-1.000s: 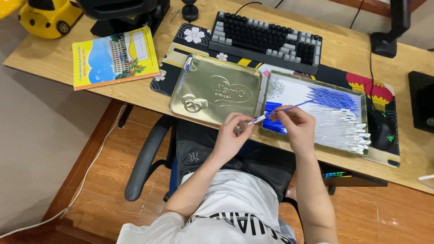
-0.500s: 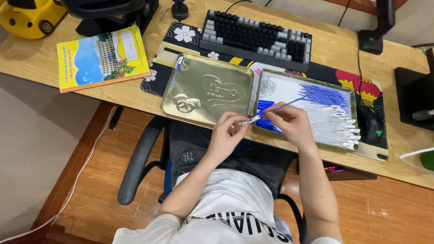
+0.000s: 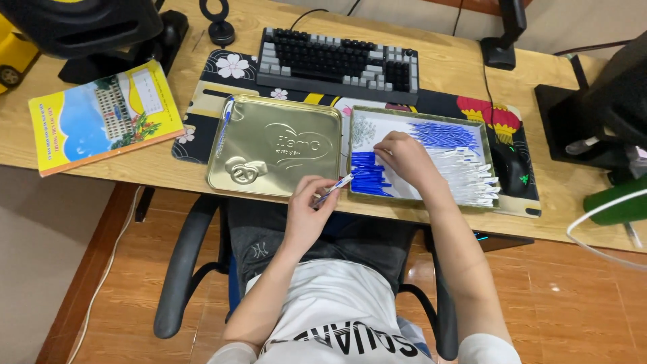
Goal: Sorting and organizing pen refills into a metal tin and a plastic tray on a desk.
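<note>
Pen (image 3: pixel 334 189) pinched in left hand (image 3: pixel 311 214) at frame centre; right hand (image 3: pixel 402 156) spread loosely, fingertips touching blue refills (image 3: pixel 367 180) inside tin tray (image 3: pixel 424 202).

Light: bright, even and soft, from overhead.
Glare: a broad sheen on the embossed gold metal tin lid (image 3: pixel 275 147); small bright spots on the glossy brown tiled floor (image 3: pixel 579 296).
Shadows: faint, short, under the light wooden desk (image 3: pixel 445 67).
Focus: sharp in the centre.
Edges: wide-angle bending of the desk edge, softer corners.
</note>
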